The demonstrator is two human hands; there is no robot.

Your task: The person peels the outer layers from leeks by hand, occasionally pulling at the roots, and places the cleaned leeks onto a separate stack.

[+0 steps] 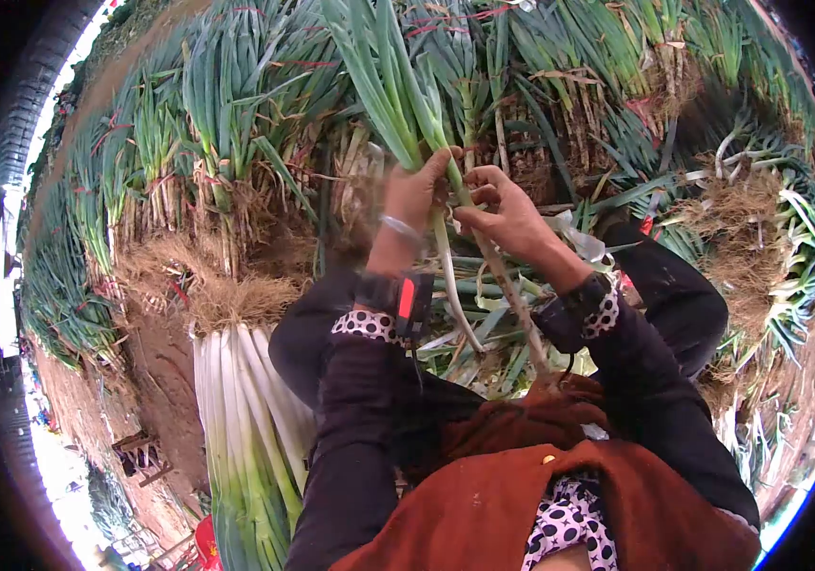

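Bare brown earth (155, 381) underneath, and across its far side, dense rows of green-topped leeks (227, 95). To the right, a tangled heap of leeks (731, 233), roots massed in the middle. At lower left, a bundle of white-shafted leeks (246, 409) laid flat, roots pointing away, greens toward the body. Between bent knees (688, 295), a litter of loose stalks and leaf scraps (436, 333).

At centre, up in front of the lap, the held leeks (447, 266), apparently two: greens fanning away, shafts hanging down and spread apart. Wrapped closed around them near the base of the leaves, the left hand (412, 200). Just beside it, the right hand (514, 219), with fingers half curled and thumb and forefinger close against one stalk; impossible to tell whether pinching or only touching.

For good handling, probably best to keep the left-hand wrap snug without crushing the leaf bases. Work with the right fingertips near that hold, and pull along the stalk rather than across it, to spare the shaft. Keep trailing roots clear of the spotted cuffs (369, 325).
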